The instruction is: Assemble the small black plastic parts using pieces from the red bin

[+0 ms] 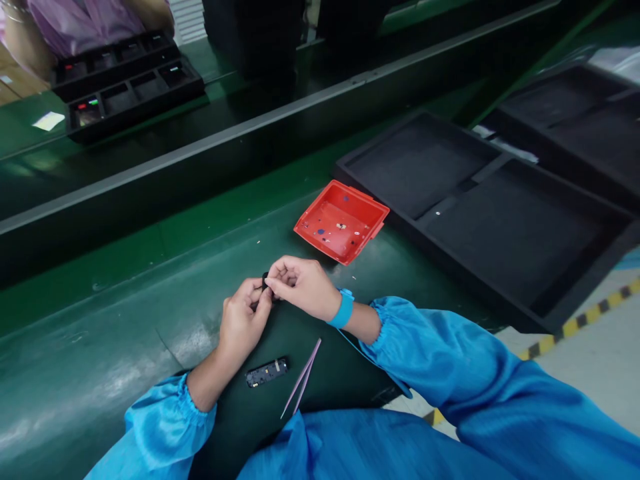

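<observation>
Both hands meet over the green mat around a small black part, mostly covered by fingers, so its kind cannot be made out. My left hand grips it from the left between thumb and fingers. From the right, my right hand pinches at its top with thumb and forefinger; a blue strap circles that wrist. Below the hands lies a narrow black circuit board piece with small gold contacts. Beside it rests a pair of pink tweezers, tips apart.
A red tray with tiny scraps stands beyond my right hand. Large black trays lie to the right. Behind a raised metal edge, a person in pink sits by black compartment trays. The green table spreads left.
</observation>
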`<state>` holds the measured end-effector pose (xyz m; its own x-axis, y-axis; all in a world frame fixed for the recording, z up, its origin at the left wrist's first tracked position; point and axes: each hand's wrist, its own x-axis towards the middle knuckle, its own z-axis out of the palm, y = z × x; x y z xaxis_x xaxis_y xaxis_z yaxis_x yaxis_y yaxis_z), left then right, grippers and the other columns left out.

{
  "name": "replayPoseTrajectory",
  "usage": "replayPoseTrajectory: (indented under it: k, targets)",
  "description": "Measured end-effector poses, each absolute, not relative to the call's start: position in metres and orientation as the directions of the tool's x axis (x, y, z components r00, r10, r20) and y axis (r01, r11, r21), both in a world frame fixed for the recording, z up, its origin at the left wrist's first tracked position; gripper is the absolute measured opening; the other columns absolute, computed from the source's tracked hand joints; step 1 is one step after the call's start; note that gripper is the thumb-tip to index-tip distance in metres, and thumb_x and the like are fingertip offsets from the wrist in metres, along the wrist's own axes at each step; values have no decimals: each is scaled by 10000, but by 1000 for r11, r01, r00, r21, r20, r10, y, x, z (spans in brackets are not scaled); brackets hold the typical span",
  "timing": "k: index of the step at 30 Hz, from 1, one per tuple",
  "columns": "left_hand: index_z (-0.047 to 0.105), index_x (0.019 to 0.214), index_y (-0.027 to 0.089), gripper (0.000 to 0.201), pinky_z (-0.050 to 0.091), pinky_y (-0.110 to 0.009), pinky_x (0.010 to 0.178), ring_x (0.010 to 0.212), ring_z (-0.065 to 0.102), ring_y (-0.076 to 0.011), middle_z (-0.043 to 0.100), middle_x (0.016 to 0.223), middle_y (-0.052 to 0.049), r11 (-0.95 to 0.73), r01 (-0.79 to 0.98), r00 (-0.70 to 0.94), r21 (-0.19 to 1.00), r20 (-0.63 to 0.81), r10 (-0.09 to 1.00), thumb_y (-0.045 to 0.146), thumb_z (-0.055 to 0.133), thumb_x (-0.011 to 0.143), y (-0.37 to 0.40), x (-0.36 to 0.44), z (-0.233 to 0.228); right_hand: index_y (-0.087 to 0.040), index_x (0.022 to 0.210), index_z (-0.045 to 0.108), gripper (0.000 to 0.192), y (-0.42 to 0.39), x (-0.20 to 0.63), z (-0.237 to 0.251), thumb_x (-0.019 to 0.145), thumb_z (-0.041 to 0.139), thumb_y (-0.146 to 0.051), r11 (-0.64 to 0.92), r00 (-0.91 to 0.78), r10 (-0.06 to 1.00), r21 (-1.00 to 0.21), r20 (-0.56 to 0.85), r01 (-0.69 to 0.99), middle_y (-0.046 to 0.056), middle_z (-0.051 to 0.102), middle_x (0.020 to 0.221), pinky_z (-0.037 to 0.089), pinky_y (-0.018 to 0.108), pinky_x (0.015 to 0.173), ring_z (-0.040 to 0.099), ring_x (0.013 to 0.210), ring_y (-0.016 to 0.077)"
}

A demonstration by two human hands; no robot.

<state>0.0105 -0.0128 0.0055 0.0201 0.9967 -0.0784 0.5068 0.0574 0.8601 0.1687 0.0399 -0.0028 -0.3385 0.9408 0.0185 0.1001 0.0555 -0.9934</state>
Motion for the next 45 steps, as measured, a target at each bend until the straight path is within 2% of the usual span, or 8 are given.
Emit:
replayPoseTrajectory:
  k: [10,12,15,19,26,32,41,45]
  targets:
    - [631,1061,188,182,500,-235,631,686,739,-186,769,751,-14,47,557,18,829,-69,997,301,554,942,-15,10,3,-182,767,586,44,43,166,-6,754,627,-179,70,-342,940,-987,17,145,-36,621,666,508,197,578,590,571,82]
    - [636,1053,188,188,528,-246,661,698,746,-189,775,764,-21,73,502,11,862,-91,996,323,566,943,-14,9,2,-182,778,583,43,43,166,-8,765,624,-190,65,-345,938,-989,17,129,-35,621,672,519,204,588,597,579,86]
    - [635,1054,181,248,584,-275,692,724,752,-193,786,817,-38,155,316,4,936,-164,986,396,592,936,-11,8,-2,-177,805,595,78,45,167,-10,789,636,-241,21,-371,929,-997,-9,75,-19,637,696,551,230,611,630,610,104]
    - [634,1065,168,343,623,-301,690,754,755,-198,788,844,-48,231,165,2,959,-235,972,474,630,909,-9,9,-5,-168,834,616,138,46,168,-11,805,661,-295,-19,-398,917,-999,-33,40,9,668,741,584,254,652,665,671,125]
    - [643,1062,163,308,614,-281,699,720,753,-185,791,821,-40,194,237,4,952,-201,980,438,609,927,-10,10,-1,-168,786,612,136,46,166,-10,779,684,-284,-9,-361,932,-998,-32,66,-2,650,684,562,232,585,628,593,109]
    - [632,1061,181,256,601,-287,720,740,756,-191,794,850,-35,175,268,16,947,-186,982,402,589,939,-11,10,-1,-173,784,600,134,46,166,-9,781,675,-284,-27,-367,929,-999,-42,45,-7,642,673,562,242,589,625,590,112]
    - [644,1066,193,180,539,-248,655,686,752,-189,782,764,-18,98,477,4,873,-114,993,283,569,930,-11,10,4,-189,761,562,53,46,164,-6,768,612,-203,50,-339,941,-986,-6,156,-35,609,640,512,220,578,606,570,104]
    - [644,1071,175,221,584,-270,675,708,760,-193,790,804,-38,136,413,-7,901,-146,989,335,580,931,-10,11,3,-200,757,520,78,42,159,-8,746,593,-173,48,-298,955,-985,-3,163,-56,578,634,498,204,572,595,565,93]
